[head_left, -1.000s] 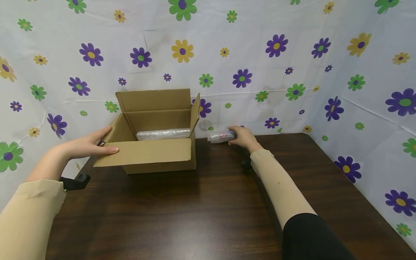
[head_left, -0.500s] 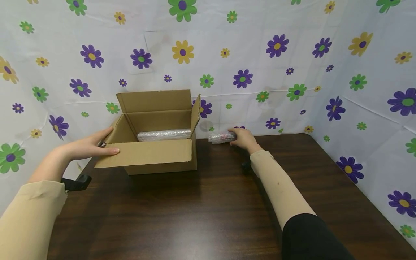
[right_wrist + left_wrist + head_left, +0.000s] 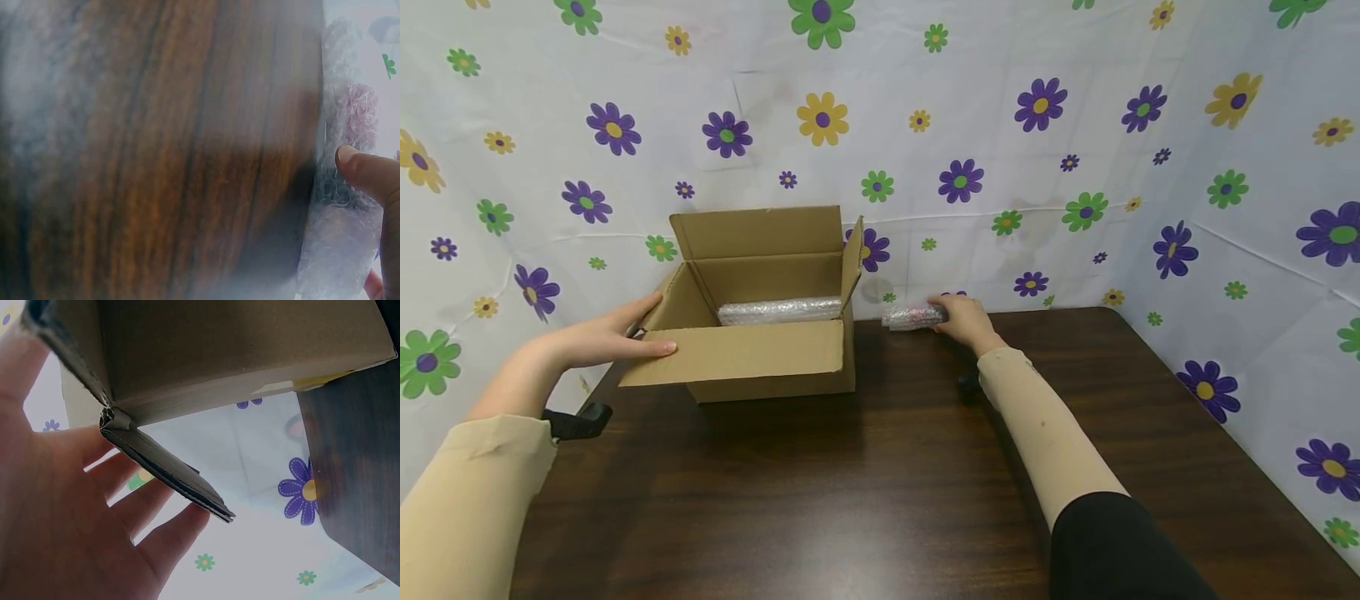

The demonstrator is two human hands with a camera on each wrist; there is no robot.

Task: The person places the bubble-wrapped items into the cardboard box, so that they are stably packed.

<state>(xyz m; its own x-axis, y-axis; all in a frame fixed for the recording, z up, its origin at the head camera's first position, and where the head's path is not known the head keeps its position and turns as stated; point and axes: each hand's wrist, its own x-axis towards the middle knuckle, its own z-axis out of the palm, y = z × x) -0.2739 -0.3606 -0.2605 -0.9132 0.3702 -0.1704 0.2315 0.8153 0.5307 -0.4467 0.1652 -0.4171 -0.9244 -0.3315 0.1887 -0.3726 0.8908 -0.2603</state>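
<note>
An open cardboard box point(image 3: 775, 387) stands at the back left of the table, its flaps raised or folded outward. My left hand point(image 3: 598, 337) rests on its left front corner, thumb over the front flap point(image 3: 752, 350). The left wrist view shows the fingers reaching fairly straight behind the side flap point(image 3: 172, 465). Inside the box lies a bubble-wrapped bundle point(image 3: 780, 311). To the box's right, my right hand point(image 3: 964, 321) holds a second bubble-wrapped bundle point(image 3: 912, 317) by its right end. Its thumb lies across the wrap in the right wrist view; pink and dark parts show through, contents unclear.
The dark wooden table point(image 3: 865, 500) runs up to a white cloth backdrop point(image 3: 910, 75) printed with flowers, which also stands along the right side. The box's right flap point(image 3: 851, 262) sticks up between the box and the second bundle.
</note>
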